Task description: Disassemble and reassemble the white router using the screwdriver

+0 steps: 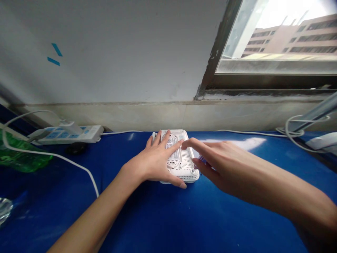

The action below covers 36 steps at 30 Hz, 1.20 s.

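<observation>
A white perforated router-like box (188,163) lies on the blue tabletop, its face with a printed label, vent holes and small round feet turned up. My left hand (154,160) rests flat across its left part, fingers spread, thumb along the near edge. My right hand (213,158) is at the box's right edge, index finger bent onto the vented face and thumb close to the side. Between those fingers shows a bit of a white and purple thing (202,159), mostly hidden by the hand; its kind I cannot make out.
On the left stand a white power strip (71,135) with a plugged-in adapter, a black object (76,148) and a green plastic bottle (23,151). A white cable (79,167) curves over the tabletop. At right, a cord winds round a grey pole (313,110). The wall closes the back.
</observation>
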### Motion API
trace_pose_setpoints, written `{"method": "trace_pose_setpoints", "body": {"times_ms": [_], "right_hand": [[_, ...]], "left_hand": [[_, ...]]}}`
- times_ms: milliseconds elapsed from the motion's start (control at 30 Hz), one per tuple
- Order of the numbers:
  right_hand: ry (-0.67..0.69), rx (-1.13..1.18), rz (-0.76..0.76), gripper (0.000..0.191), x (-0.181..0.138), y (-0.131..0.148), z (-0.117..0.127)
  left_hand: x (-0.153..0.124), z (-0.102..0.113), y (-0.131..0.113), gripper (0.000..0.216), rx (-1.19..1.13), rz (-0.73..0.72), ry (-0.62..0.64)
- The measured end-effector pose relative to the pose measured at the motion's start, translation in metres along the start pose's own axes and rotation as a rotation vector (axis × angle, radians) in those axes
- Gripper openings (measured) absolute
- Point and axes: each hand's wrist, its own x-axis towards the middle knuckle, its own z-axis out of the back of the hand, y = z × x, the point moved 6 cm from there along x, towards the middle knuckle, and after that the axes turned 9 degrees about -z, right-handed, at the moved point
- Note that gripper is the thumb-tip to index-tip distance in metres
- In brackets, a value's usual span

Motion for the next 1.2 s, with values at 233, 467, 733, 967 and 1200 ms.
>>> {"method": "trace_pose_setpoints", "body": {"times_ms": [233,467,733,967,1200], "right_hand": [[-0.024,-0.092,-0.108,0.021,0.005,-0.014,-0.001],[-0.003,0.070,-0.024,0.019,0.003,-0.003,0.002],[0.036,0.034,-0.059,0.019,0.003,-0.012,-0.005],[-0.041,-0.059,-0.096,0.026,0.008,-0.013,-0.004],[-0.036,0.065,0.031,0.024,-0.003,-0.009,-0.008]], "left_hand": [[0.001,0.001,0.000,0.132,0.003,0.020,0.037],[0.001,0.001,0.000,0.135,-0.004,0.032,0.047],[0.001,0.000,0.001,0.135,-0.007,0.031,0.042],[0.002,0.000,0.001,0.146,0.003,0.046,0.053],[0.002,0.002,-0.001,0.147,0.007,0.046,0.053]]}}
